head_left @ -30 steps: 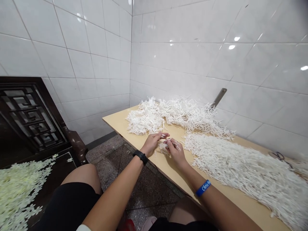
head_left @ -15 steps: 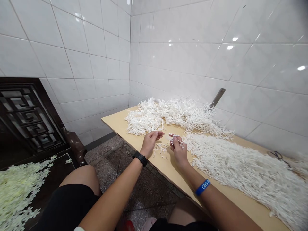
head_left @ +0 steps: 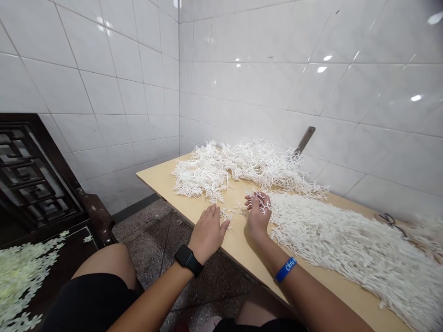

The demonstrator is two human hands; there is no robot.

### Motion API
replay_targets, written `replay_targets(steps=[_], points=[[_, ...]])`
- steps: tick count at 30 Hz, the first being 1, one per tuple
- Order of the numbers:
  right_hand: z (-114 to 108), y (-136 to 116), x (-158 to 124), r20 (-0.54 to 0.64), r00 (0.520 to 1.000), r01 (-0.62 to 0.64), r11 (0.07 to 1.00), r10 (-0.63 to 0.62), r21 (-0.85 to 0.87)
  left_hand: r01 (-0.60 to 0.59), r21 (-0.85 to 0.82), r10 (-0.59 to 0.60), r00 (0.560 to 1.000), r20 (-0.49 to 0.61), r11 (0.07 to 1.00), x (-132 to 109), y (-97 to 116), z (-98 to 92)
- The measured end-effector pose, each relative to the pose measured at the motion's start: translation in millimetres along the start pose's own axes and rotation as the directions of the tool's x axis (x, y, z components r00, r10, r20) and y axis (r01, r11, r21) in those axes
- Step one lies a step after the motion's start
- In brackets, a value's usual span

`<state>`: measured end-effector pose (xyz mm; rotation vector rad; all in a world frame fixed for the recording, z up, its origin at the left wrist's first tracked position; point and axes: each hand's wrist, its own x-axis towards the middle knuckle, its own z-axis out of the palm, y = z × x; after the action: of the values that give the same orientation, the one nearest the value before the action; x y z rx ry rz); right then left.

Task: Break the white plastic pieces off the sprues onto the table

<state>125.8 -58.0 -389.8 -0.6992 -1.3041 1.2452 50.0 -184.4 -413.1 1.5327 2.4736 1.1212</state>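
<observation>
My left hand (head_left: 207,233) is palm down at the table's near edge, its fingers stretched out and pointing forward. Just beside its fingertips lie a few loose white branched plastic pieces (head_left: 226,215). My right hand (head_left: 257,219) has its fingers curled around several white branched plastic pieces (head_left: 265,206), whose thin prongs stick out between the fingers. Right of that hand spreads a broad heap of white plastic pieces (head_left: 339,235). Behind both hands is a tangled pile of white branched strands (head_left: 249,161).
The tan tabletop (head_left: 159,177) stands against a white tiled wall (head_left: 235,106). A grey metal strip (head_left: 306,139) rises behind the pile. At the left, a dark carved wooden chair (head_left: 27,170) bears pale yellow-green plastic flowers (head_left: 26,272). A dark cord (head_left: 390,220) lies at the back right.
My left hand has moved back toward me and turned palm down, its fingers flatter. My right hand stays closed on the white pieces, slightly raised. The view has swung a little to the right.
</observation>
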Motion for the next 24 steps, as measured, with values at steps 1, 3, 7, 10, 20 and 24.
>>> replay_targets(steps=[1,3,7,10,20,24], points=[[-0.4,-0.1,0.7,-0.01,1.0,0.006,1.0,-0.006,-0.007,0.001,0.049,-0.001,1.0,0.014,0.999,-2.5,1.9,2.6],[-1.0,-1.3,3.6,-0.032,0.999,0.024,1.0,-0.024,-0.011,-0.007,0.138,0.003,0.999,0.034,0.99,-7.7,6.3,6.9],[-3.2,-13.0,16.8,-0.035,0.996,0.087,0.996,-0.088,-0.022,-0.027,0.226,0.006,0.996,0.092,0.974,-11.1,16.6,13.6],[-10.5,-27.9,24.4,0.0,0.997,0.08,0.996,-0.08,-0.05,-0.022,0.188,-0.008,0.988,0.156,0.982,3.7,24.1,21.1],[-79.8,-58.1,-1.3,-0.082,0.979,-0.182,0.982,0.186,0.047,0.097,-0.542,0.079,0.953,0.292,0.835,81.4,69.8,52.4],[-93.0,-68.6,-38.7,-0.17,0.955,-0.223,0.966,0.243,0.13,0.042,-0.717,0.019,0.997,0.077,0.696,39.0,67.2,23.4]])
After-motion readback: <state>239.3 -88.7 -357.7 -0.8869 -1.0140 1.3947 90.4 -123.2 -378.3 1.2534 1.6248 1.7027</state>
